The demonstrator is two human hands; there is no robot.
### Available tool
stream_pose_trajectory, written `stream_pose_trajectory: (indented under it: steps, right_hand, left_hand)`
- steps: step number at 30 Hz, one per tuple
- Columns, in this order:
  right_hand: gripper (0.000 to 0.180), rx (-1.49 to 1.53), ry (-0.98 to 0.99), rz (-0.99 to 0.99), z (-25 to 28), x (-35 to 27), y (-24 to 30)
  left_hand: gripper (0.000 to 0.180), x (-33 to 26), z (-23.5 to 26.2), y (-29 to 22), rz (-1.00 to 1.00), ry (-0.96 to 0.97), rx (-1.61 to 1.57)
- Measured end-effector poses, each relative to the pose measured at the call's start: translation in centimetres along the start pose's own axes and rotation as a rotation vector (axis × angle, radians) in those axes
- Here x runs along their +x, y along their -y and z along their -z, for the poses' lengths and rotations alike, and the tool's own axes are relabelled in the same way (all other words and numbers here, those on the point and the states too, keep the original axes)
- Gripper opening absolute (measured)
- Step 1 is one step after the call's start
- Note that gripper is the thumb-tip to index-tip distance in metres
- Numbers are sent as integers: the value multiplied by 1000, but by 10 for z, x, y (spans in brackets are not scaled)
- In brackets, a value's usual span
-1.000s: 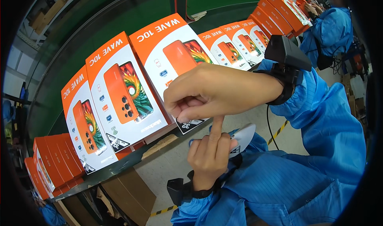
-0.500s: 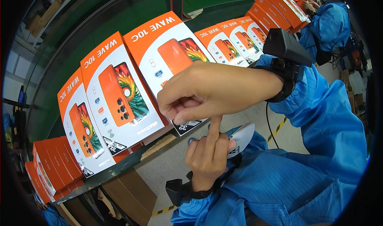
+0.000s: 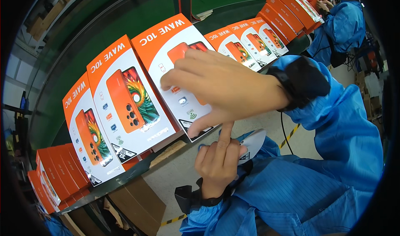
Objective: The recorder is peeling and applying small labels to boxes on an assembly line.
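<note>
Your right hand (image 3: 225,90) is reaching across the nearest orange-and-white phone box (image 3: 175,65), its fingers (image 3: 179,77) spread loose and grasping nothing, the fingertips lying on the box's white face. That box is lying on the dark counter (image 3: 137,169) in a row of like boxes, just beside a second box (image 3: 125,98). Your left hand (image 3: 218,161) is sitting below the counter edge, fingers curled around a small white label sheet (image 3: 252,144), index finger pointing up.
</note>
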State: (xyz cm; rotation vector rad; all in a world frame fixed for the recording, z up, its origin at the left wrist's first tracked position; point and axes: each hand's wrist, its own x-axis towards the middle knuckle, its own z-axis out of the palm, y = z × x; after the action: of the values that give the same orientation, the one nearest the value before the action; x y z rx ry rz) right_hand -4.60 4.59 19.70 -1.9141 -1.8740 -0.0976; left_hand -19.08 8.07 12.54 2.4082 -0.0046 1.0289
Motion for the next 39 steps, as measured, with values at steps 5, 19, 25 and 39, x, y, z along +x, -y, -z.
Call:
stream_pose_trajectory:
  steps: [5,19,25,39]
  right_hand:
    - [62,8,-21,-61,-13,7,-8]
    - [64,247,-368,-494,2,-43,-29]
    - [60,1294,-290,-750,-18,-32,-21]
    - [58,1115,-603,-839,127,-222,-104]
  left_hand:
    - [31,3,6,0,27,84,-15]
    - [42,18,157,84,675,-515,-71]
    - [34,3,160,149,1009,-253,-547]
    - [28,79,-10,-37,772,22,-502]
